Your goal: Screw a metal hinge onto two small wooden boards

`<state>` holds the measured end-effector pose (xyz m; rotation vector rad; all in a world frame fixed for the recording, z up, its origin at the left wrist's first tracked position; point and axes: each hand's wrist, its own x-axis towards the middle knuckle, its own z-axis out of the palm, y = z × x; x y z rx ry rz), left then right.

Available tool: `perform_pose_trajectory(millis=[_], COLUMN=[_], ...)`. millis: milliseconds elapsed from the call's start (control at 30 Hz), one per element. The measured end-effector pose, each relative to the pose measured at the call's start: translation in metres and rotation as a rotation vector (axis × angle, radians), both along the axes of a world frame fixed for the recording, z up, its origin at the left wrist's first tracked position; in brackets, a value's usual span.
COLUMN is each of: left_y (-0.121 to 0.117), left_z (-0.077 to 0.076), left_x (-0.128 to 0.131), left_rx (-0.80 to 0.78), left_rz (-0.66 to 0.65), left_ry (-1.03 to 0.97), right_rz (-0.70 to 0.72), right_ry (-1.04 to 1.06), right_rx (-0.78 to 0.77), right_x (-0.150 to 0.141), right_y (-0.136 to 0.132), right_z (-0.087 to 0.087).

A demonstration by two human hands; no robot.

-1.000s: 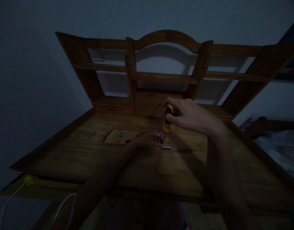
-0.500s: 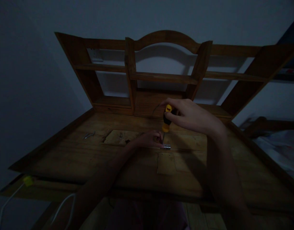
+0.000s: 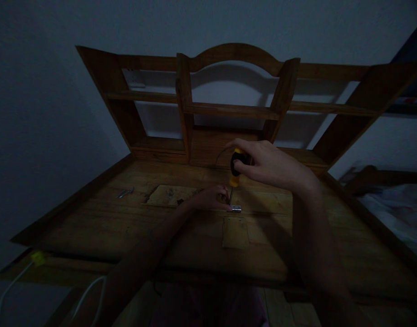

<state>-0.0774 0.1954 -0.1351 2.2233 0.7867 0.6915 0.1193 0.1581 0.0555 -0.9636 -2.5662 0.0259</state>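
A screwdriver with a yellow and black handle stands nearly upright, its shaft pointing down. My right hand is closed round the handle from above. Low on the wooden desktop, my left hand pinches the end of a small shiny metal piece, hinge-like in look. The shaft comes down beside my left fingertips; where exactly its tip rests is hidden. Just in front of the metal piece lies a flat, pale rectangular patch of wood with small holes at its far edge.
Small metal bits lie on the desktop at the left. A pale, rough-edged strip runs behind my left forearm. A wooden shelf unit rises at the back. A white cable with a yellow end hangs at the front left.
My right hand has turned the screwdriver handle slightly, and its yellow top mark shows less. My left hand stays at the metal piece; the view has shifted a little.
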Motion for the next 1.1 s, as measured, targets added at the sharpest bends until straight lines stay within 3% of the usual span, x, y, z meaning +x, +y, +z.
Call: perform_pose_trajectory(millis=[400, 600, 833, 1100], left_y=[0.0068, 0.0035, 0.0022, 0.0025], left_z=[-0.0084, -0.0038, -0.0022, -0.0019], left_x=[-0.0021, -0.0003, -0.0010, -0.0002], left_rx=[0.014, 0.009, 0.010, -0.030], left_rz=[-0.015, -0.044, -0.024, -0.027], left_ry=[-0.006, -0.026, -0.012, -0.032], right_rz=[-0.148, 0.008, -0.146, -0.001], right_ry=[-0.046, -0.018, -0.044, -0.026], right_rx=[0.079, 0.019, 0.088, 0.012], right_x=[-0.0011, -0.0020, -0.0028, -0.0039], right_y=[0.0045, -0.0039, -0.0007, -0.0052], right_z=[-0.0046, -0.0002, -0.0042, 0.0006])
